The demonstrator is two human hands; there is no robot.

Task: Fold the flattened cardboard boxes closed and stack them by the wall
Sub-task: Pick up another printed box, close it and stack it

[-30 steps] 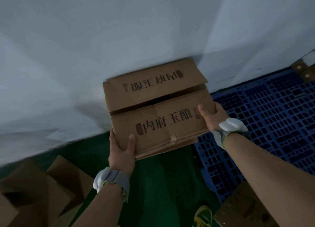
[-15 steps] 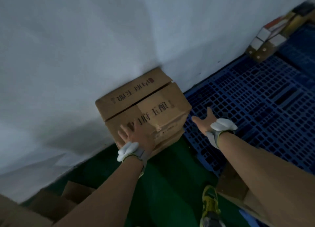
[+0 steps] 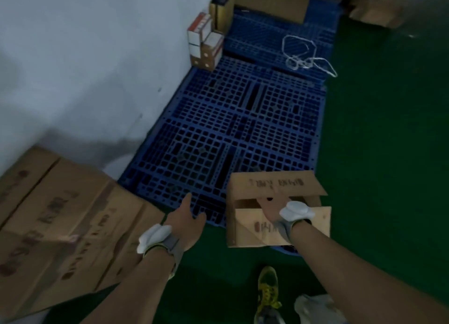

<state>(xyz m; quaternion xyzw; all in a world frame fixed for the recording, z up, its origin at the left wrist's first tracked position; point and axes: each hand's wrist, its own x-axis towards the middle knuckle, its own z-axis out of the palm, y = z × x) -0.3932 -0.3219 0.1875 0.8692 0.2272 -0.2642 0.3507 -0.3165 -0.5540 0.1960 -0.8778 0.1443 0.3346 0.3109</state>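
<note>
Cardboard box, flaps still open, lying on the near edge of the blue pallet, at its corner farthest from the wall. Right hand reaches into the box's open mouth between the raised far flap and the near flap; its fingers are hidden behind the flap edge, so whether the grip has closed on the cardboard cannot be told. Left hand hovers over the pallet's near edge, between the box and the stack, fingers loosely spread, holding nothing. Stack of closed boxes stands beside the pallet's near end, against the wall, with the topmost box's printed flaps facing up. Also on the pallet: small cartons at its far end by the wall and a loop of white cord on the adjoining pallet beyond. Green floor borders the pallet on the side away from the wall; a yellow shoe stands just off the pallet's near edge.

Step in hand, as judged: taking up the next open box for folding. Done well, the right hand takes a firm hold on a flap or wall edge and the left hand comes across to the opposite side, so the box lifts level. The flaps are best folded in alternating order so that each tucks under the next and the closure holds without tape. Blur hides the creases; feel for them.
</note>
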